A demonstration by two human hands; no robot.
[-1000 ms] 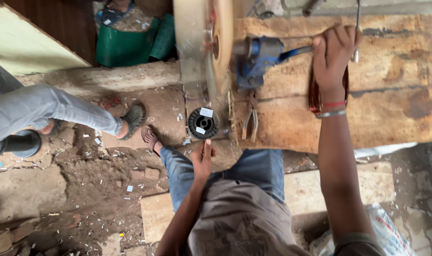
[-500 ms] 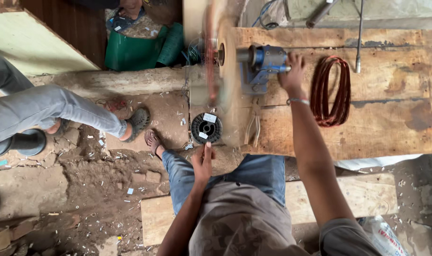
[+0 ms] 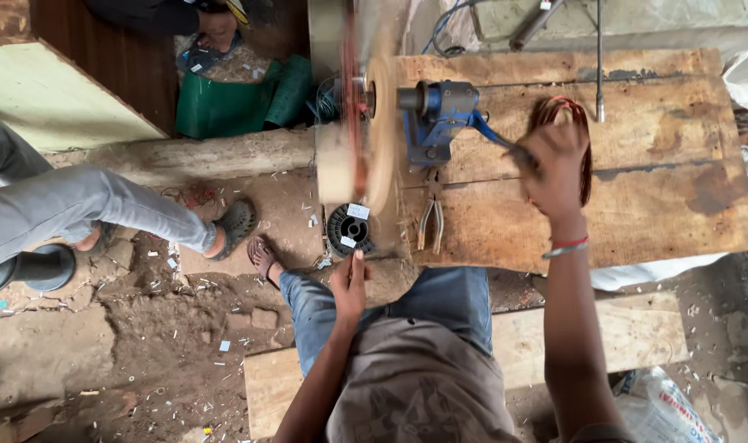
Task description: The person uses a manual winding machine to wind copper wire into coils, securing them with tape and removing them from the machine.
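My right hand (image 3: 554,160) grips the crank handle of a blue hand winder (image 3: 435,119) fixed to a wooden table (image 3: 661,197). On the winder's shaft a round wooden former (image 3: 376,131) spins in a blur. A reddish coil of wire (image 3: 572,115) lies on the table, partly hidden behind that hand. My left hand (image 3: 349,283) is raised over my knee with its fingers together, just below a black wire spool (image 3: 349,230) by the table's edge. I cannot see whether a thin wire runs through those fingers.
Pliers (image 3: 430,217) lie on the table next to the former. A metal rod (image 3: 599,57) rests at the table's far side. Another person's legs (image 3: 103,213) in sandals stretch in from the left. A log (image 3: 210,156) and green sacks (image 3: 234,107) lie beyond.
My right hand has swung the crank round, from the far side, in towards the winder, then out to the right. My left hand has stayed by the spool.
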